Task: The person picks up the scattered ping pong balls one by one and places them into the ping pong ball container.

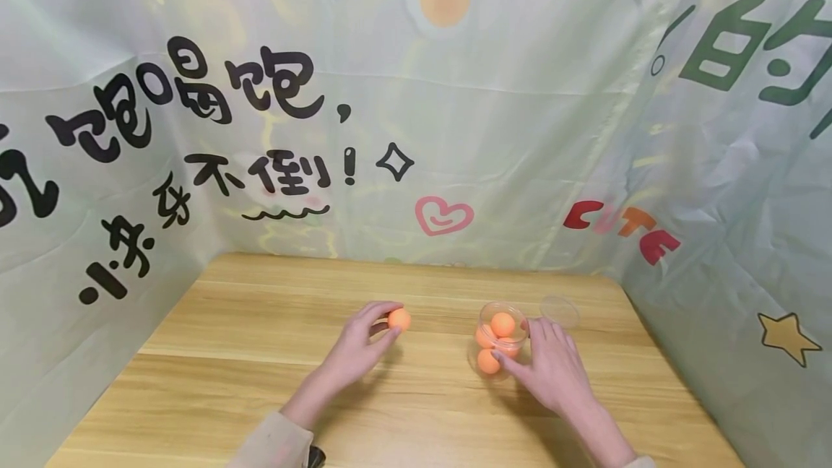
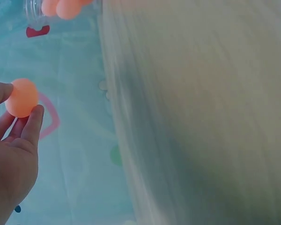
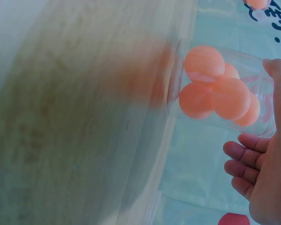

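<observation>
In the head view my left hand (image 1: 360,344) pinches an orange ping-pong ball (image 1: 399,320) above the table. The left wrist view shows that ball (image 2: 22,98) between the thumb and fingertips. To the right stands an upright clear plastic jar (image 1: 482,318) with several more orange balls (image 1: 503,324) inside. My right hand (image 1: 552,363) holds the jar near its open top, thumb on the near side. In the right wrist view the thumb lies at the rim of the jar (image 3: 215,123), and the other fingers are partly curled beside it.
A clear round lid (image 1: 560,311) lies on the wooden table (image 1: 273,309) behind the right hand. Printed cloth (image 1: 364,114) hangs along the back and both sides of the table.
</observation>
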A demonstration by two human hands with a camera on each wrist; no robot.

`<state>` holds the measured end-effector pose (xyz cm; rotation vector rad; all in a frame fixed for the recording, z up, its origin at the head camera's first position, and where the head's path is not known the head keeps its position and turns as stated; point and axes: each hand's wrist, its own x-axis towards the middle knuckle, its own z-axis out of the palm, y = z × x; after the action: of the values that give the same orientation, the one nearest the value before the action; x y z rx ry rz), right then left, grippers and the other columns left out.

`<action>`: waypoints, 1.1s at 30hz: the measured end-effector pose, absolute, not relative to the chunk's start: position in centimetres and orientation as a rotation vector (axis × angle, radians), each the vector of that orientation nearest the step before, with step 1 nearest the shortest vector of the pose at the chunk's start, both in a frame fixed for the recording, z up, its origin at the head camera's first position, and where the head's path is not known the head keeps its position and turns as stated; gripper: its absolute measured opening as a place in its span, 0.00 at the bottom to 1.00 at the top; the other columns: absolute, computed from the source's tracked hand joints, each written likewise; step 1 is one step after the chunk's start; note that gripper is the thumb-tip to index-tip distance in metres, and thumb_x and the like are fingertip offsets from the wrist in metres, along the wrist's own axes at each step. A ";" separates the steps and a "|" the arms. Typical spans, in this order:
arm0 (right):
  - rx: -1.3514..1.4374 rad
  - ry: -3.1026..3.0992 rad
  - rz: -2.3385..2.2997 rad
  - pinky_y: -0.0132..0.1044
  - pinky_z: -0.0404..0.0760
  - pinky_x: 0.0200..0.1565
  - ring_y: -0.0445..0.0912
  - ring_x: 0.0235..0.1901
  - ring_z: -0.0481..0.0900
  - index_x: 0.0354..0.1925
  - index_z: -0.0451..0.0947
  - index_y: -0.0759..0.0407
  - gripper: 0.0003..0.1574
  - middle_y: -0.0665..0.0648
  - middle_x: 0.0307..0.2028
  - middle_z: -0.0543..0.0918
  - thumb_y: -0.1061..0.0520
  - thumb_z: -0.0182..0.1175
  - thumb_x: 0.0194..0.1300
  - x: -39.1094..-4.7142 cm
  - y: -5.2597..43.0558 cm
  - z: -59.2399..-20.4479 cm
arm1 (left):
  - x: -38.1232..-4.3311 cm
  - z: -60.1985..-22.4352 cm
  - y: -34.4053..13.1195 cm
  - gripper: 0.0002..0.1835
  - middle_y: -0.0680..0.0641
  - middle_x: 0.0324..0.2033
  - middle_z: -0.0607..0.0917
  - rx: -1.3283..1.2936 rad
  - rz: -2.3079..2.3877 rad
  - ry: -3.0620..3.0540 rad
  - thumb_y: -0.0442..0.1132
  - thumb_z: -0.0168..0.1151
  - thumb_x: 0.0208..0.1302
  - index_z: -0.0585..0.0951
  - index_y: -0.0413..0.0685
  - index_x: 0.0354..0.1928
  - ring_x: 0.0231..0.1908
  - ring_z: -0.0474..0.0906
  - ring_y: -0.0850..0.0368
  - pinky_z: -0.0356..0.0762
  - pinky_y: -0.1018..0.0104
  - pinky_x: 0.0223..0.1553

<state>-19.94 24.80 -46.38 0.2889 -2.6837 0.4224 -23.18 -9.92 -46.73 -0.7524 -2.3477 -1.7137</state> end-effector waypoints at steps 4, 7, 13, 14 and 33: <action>0.288 -2.686 0.420 0.58 0.76 0.54 0.59 0.49 0.75 0.53 0.76 0.64 0.44 0.57 0.43 0.78 0.29 0.70 0.61 -19.9 24.8 -46.4 | -23.2 -46.6 -9.1 0.22 0.45 0.61 0.80 -0.741 -1.736 -2.313 0.32 0.69 0.69 0.80 0.46 0.64 0.62 0.78 0.47 0.81 0.57 0.63; 0.288 -2.684 0.420 0.58 0.76 0.54 0.58 0.49 0.75 0.54 0.76 0.65 0.44 0.57 0.43 0.78 0.29 0.69 0.61 -19.9 24.8 -46.4 | -23.2 -46.3 -8.5 0.22 0.45 0.61 0.80 -0.729 -1.760 -2.297 0.32 0.69 0.70 0.80 0.45 0.64 0.62 0.78 0.48 0.81 0.58 0.62; 0.291 -2.686 0.424 0.58 0.75 0.55 0.59 0.51 0.75 0.55 0.76 0.65 0.45 0.58 0.45 0.78 0.29 0.70 0.61 -19.9 24.8 -46.4 | -23.2 -45.6 -7.3 0.22 0.45 0.60 0.80 -0.742 -1.788 -2.251 0.32 0.69 0.70 0.80 0.45 0.64 0.62 0.78 0.48 0.81 0.60 0.62; 0.291 -2.686 0.424 0.58 0.75 0.55 0.59 0.51 0.75 0.55 0.76 0.65 0.45 0.58 0.45 0.78 0.29 0.70 0.61 -19.9 24.8 -46.4 | -23.3 -45.6 -7.2 0.22 0.45 0.60 0.81 -0.751 -1.788 -2.239 0.33 0.69 0.70 0.80 0.44 0.64 0.62 0.78 0.48 0.81 0.59 0.62; 0.293 -2.662 0.438 0.58 0.75 0.55 0.61 0.52 0.76 0.51 0.77 0.62 0.42 0.59 0.45 0.79 0.30 0.71 0.60 -19.9 24.9 -46.5 | -23.7 -44.3 -4.7 0.21 0.46 0.60 0.80 -0.810 -1.832 -2.170 0.34 0.67 0.71 0.80 0.46 0.64 0.62 0.78 0.48 0.81 0.57 0.62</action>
<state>-19.93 24.89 -46.55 0.2930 -2.6618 0.4376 -23.69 -4.70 -44.34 -0.8098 -2.1703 -1.8318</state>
